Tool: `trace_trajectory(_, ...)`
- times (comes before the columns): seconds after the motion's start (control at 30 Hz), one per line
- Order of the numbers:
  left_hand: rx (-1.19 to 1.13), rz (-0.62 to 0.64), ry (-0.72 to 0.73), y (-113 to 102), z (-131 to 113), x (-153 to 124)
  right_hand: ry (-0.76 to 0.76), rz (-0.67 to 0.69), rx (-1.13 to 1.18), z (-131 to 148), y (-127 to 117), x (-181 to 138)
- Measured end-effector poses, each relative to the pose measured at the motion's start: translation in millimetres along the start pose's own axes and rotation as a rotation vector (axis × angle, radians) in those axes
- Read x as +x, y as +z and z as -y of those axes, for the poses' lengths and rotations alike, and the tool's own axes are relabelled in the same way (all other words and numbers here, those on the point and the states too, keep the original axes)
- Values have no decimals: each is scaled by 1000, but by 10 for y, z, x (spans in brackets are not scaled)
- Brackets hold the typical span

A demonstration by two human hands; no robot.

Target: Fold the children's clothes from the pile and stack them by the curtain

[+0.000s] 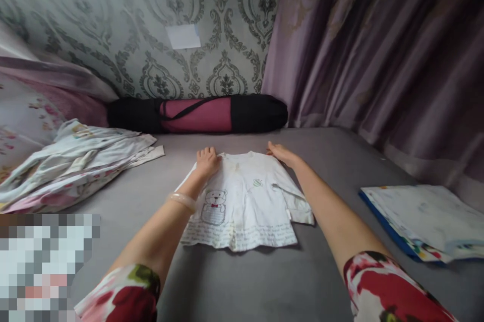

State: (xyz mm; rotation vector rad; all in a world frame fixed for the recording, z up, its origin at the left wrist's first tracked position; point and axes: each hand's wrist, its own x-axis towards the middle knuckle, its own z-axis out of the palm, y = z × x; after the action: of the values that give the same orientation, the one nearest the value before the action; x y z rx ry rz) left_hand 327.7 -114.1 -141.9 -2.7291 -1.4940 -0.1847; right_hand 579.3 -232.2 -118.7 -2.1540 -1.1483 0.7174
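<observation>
A small white long-sleeved shirt [245,206] lies front up on the grey bed surface, its neck end away from me. It carries a bear print, a small green motif and rows of print near the hem. My left hand [207,161] rests palm down on the left shoulder, fingers pointing forward and slightly apart. At the opposite shoulder, my right hand [282,153] has its fingers curled together at the fabric's edge. The right sleeve is bent down alongside the body of the shirt. Most of the left sleeve is hidden under my left forearm.
A black and maroon long bag [196,114] lies against the patterned wall. Rumpled clothes [94,155] are heaped at left, and folded fabric [423,216] lies at right. Purple curtains [363,45] hang along the right side. A pixelated patch covers the lower left corner.
</observation>
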Motion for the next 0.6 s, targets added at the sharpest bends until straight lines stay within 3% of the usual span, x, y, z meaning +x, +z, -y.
trace_trajectory(0.2,-117,-37,112,-166,-352,-283,134,-54,87,-400,-346,-678)
trace_trajectory(0.33,-271,28,243,-163,-782,-452,206,124,45,-544,-461,-1096)
trace_trajectory(0.43,-366,73,307,-94,-1110,-591,221,253,-52,-554,-504,-1274)
trace_trajectory(0.6,-396,65,313,107,-1447,-830,153,289,-168,-541,-419,-1334)
